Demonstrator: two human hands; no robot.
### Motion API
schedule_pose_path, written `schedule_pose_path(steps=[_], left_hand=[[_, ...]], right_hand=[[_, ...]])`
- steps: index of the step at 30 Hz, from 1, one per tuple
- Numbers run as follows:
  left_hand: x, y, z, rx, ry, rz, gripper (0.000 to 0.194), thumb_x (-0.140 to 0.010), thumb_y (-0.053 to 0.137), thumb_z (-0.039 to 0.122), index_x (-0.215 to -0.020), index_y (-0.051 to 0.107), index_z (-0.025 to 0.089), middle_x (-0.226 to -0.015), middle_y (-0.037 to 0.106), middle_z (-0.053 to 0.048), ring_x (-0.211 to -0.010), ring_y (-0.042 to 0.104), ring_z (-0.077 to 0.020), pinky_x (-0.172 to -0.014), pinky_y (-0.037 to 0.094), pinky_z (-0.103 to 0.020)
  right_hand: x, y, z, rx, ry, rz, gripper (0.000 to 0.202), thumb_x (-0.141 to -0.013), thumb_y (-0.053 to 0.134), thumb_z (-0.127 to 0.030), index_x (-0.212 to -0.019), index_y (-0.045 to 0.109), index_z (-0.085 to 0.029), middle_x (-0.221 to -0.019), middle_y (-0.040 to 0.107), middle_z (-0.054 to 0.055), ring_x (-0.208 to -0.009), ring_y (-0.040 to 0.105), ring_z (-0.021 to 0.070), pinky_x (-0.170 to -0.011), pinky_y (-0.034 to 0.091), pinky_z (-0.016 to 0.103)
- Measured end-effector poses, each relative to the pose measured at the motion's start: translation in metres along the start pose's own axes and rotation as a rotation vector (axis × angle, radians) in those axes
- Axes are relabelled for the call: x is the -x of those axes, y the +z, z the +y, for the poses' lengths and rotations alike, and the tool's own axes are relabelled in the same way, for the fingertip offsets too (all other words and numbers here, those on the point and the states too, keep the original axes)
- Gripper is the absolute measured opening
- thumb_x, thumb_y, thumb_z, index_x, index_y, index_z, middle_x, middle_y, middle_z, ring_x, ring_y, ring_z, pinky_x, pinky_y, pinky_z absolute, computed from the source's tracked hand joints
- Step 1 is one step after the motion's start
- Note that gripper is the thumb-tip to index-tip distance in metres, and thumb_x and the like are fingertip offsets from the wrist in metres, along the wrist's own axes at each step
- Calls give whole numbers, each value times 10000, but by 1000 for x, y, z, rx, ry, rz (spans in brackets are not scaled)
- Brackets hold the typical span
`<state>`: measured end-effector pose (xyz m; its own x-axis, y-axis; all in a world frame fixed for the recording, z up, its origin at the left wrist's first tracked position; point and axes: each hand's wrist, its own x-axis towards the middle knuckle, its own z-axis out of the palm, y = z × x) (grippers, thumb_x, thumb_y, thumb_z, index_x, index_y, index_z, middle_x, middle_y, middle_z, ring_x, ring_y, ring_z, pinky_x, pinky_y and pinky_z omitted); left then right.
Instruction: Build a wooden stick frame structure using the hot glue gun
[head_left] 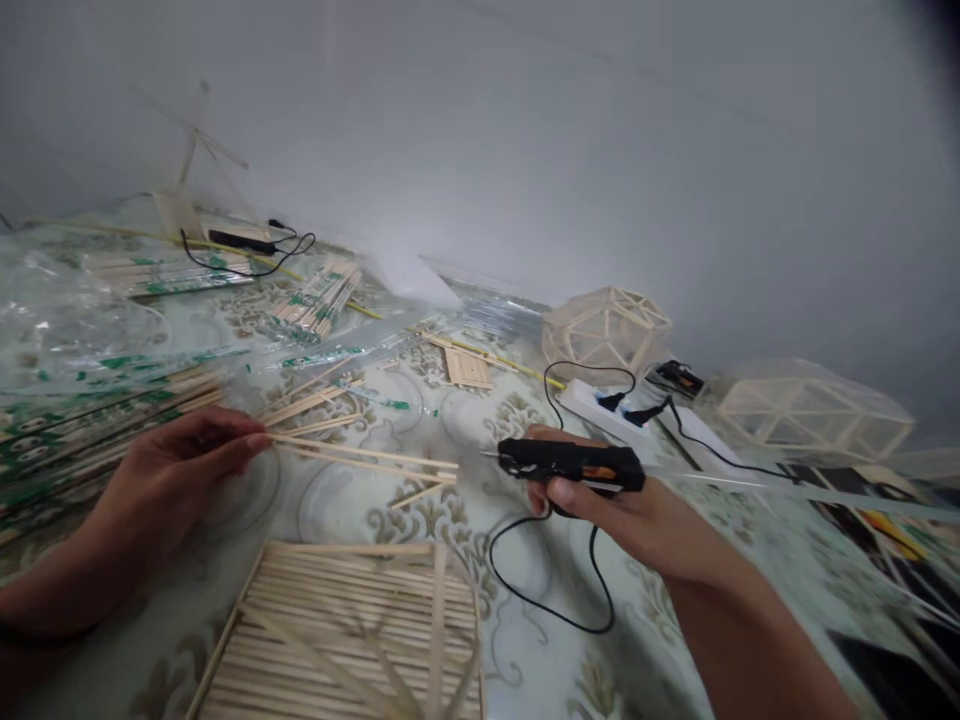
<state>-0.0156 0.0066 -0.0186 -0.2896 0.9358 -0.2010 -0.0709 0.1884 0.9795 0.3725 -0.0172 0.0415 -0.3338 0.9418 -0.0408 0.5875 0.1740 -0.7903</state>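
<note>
Slatted panel (352, 640): nearest us, at 6 o'clock on the patterned surface (322, 515).
Left hand (176, 465): at 9 o'clock, fingertips pinching the thin sticks by one end.
Thin sticks (367, 452): reaching from that pinch towards the centre, free ends just short of the nozzle. We would do well to steady them and keep those ends level and lined up.
Right hand (630, 520): at 4 o'clock, wrapped around the glue gun (547, 458); we cannot tell whether the trigger is pressed.
Nozzle (488, 453): pointing at the stick ends, apart from them. We judge a small, even bead best, our fingers clear of the hot tip.
Cord (592, 632): looped below the gun; we should keep it from dragging on the sticks.
Power strip (589, 402): 2 o'clock, black plugs in it.
Wooden plate (466, 367): 12 o'clock, beyond the sticks.
Domed frame (607, 330): 1 o'clock, farther back, near the wall.
Crossed-stick frame (196, 132): far off at 10 o'clock.
</note>
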Motion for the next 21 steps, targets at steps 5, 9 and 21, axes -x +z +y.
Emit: schedule_pose_path(steps=[5,9,21], left_hand=[[4,6,7,-20,-43,61,447,-318,990,325,-701,797,200,-760,751,-21,-698,609,-128,-458,452,-104],[0,3,3,-69,-43,89,461,-336,976,276,-754,787,227,-796,757,9,-681,610,-107,-451,466,-74],[11,17,20,-50,-98,135,416,-305,891,228,-700,760,205,-744,741,13,-664,602,-100,-453,475,-83]], right_hand=[[1,18,-6,57,111,90,433,-874,715,-671,-1006,780,-264,-866,763,36,-780,705,229,-694,581,336],[-3,24,-9,-2,95,3,399,-892,693,-633,-993,808,-264,-895,795,21,-826,733,236,-743,601,345],[-3,33,-9,50,168,37,426,-882,685,-663,-1035,836,-296,-975,810,22,-891,762,254,-817,611,379]])
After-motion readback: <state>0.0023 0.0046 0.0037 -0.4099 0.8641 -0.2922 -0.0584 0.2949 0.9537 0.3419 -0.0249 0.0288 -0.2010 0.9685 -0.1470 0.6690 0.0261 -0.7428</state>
